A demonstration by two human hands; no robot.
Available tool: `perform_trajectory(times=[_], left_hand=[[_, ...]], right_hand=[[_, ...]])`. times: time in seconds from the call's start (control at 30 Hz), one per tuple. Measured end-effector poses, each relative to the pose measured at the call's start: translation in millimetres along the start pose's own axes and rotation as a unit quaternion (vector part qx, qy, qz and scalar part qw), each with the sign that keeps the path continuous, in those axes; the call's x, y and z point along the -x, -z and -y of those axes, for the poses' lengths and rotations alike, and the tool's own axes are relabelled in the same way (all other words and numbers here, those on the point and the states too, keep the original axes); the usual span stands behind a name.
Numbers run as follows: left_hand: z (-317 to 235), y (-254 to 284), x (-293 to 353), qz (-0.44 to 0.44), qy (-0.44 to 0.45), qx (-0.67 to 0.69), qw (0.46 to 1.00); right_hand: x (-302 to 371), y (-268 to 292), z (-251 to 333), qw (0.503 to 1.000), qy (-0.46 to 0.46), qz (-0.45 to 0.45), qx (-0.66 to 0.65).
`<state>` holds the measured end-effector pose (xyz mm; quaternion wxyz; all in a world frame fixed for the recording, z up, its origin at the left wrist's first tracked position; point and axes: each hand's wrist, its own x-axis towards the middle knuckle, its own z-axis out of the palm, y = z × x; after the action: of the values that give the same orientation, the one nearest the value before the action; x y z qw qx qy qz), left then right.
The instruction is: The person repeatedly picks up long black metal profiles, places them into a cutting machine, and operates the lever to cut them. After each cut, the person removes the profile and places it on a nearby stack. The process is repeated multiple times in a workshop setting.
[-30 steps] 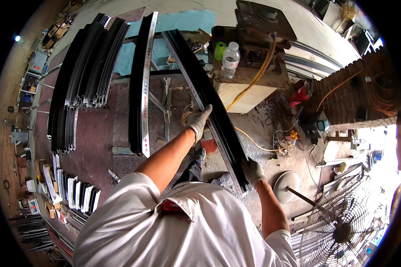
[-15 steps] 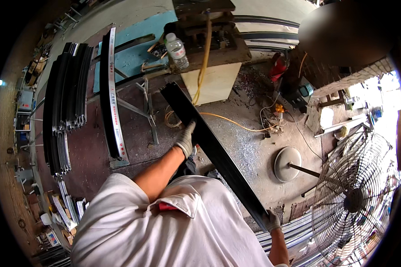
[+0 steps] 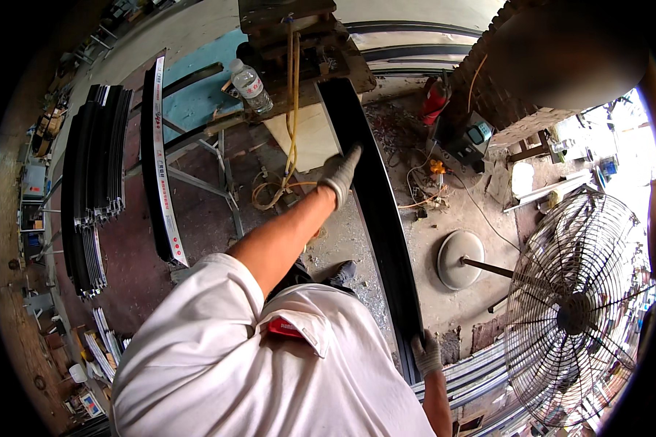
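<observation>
A long black metal profile stretches from the front of the workbench down to my right side. My left hand, in a grey knit glove, grips its left edge around the upper half. My right hand, gloved the same way, is closed on the right edge near its lower end. The profile's upper end lies over or against the edge of the dark wooden workbench; contact cannot be made out. A looped yellow hose hangs beside that end, and a clear plastic bottle stands on the bench to the left.
Stacked black profiles and one with a printed strip lie on stands at left. A large caged fan with a round base stands at right. Cables and a red canister sit near a brick pillar.
The profile has turned steeper in view, its far end moving right and forward to the workbench. My left hand went forward and right with it; my right hand shifted slightly left.
</observation>
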<state>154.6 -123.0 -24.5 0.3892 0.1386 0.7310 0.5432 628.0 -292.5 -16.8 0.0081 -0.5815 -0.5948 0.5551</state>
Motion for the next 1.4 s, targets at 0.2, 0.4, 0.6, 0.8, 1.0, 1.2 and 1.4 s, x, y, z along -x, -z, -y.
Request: perform_trajectory(times=[0.2, 0.4, 0.6, 0.8, 1.0, 1.2, 1.4], left_hand=[[-20, 1, -52, -0.02, 0.006, -0.017, 1.0], [-25, -3, -71, -0.02, -0.002, 0.014, 1.0], [-37, -4, -79, 0.039, 0.064, -0.034, 0.997], [-26, -11, -97, 0.014, 0.049, -0.075, 0.996], [-45, -12, -93, -0.009, 0.057, -0.046, 0.997], [-55, 2, -108, 0.024, 0.062, -0.064, 0.996], [-52, 4, -107, 0.035, 0.046, -0.048, 0.997]], right_hand=[[-23, 0, 48, 0.998, 0.015, 0.01, -0.053], [-32, 6, 73, 1.0, 0.004, 0.005, 0.007], [-31, 11, 96, 0.998, -0.002, -0.014, 0.066], [-23, 21, 107, 0.994, 0.005, -0.018, 0.112], [-8, 30, 151, 0.991, -0.003, -0.014, 0.133], [-6, 28, 167, 0.994, -0.011, 0.01, 0.111], [-7, 16, 160, 0.995, -0.058, 0.018, 0.078]])
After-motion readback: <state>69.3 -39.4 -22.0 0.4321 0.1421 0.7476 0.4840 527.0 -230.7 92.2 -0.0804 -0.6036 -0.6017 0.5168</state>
